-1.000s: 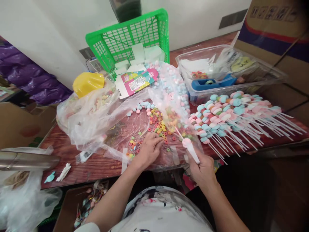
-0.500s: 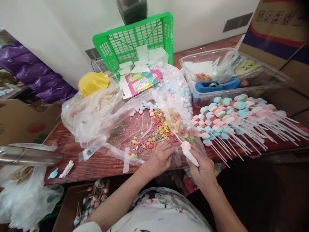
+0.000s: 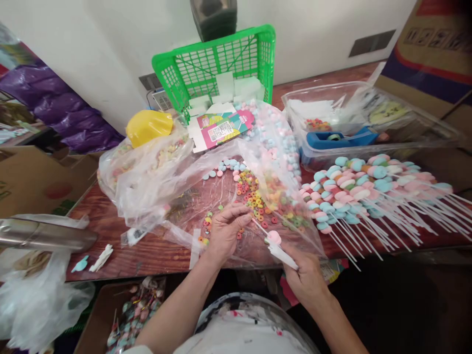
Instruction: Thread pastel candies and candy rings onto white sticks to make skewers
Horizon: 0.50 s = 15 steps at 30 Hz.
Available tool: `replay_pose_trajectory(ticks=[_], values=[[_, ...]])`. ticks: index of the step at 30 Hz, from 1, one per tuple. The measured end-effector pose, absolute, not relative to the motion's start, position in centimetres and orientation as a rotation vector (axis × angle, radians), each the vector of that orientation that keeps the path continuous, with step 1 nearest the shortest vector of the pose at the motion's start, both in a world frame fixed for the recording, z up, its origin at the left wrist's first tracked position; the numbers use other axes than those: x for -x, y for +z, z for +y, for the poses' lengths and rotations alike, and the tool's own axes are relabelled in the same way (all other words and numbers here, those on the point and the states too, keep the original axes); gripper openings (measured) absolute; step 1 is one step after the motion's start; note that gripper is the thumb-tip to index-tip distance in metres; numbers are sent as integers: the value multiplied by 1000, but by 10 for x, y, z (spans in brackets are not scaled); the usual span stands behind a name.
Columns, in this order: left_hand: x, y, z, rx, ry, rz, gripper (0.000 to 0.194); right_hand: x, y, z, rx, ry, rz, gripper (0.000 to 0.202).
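My right hand (image 3: 304, 275) is closed around a white wrapped handle (image 3: 283, 256). A pink candy (image 3: 274, 238) sits just beyond the handle, with a thin stick (image 3: 260, 226) pointing up and left from it. My left hand (image 3: 227, 231) is pinched at the tip of that stick; whatever lies between its fingertips is too small to make out. Colourful ring pieces (image 3: 258, 201) are spread on clear plastic beyond my hands. Blue and pink candies (image 3: 230, 164) lie behind the rings. A pile of candy skewers (image 3: 354, 187) with white sticks lies on the right.
A green basket (image 3: 217, 56) stands at the back, near a yellow object (image 3: 149, 128) on plastic bags (image 3: 147, 182). At the back right is a clear tub (image 3: 324, 93) with a blue tape dispenser (image 3: 339, 139). A steel flask (image 3: 47, 234) lies left.
My left hand has risen from the rings and turned, its fingertips now at the stick's tip. My right hand has shifted slightly left and down with the handle. The view has shifted a little.
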<state>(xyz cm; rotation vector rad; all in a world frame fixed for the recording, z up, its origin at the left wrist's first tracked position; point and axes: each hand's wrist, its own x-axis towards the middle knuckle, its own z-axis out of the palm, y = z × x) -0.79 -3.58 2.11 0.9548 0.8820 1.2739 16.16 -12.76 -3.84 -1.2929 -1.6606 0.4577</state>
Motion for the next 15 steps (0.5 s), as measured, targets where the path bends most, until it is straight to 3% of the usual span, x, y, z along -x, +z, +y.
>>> replay_pose_trajectory(ticks=[12, 15], values=[[20, 11, -42, -1867, 1376, 1058, 14, -154, -38, -131, 1483, 302, -1741, 48], [15, 10, -43, -1711, 1340, 1047, 24, -151, -39, -133, 1475, 326, -1732, 48]])
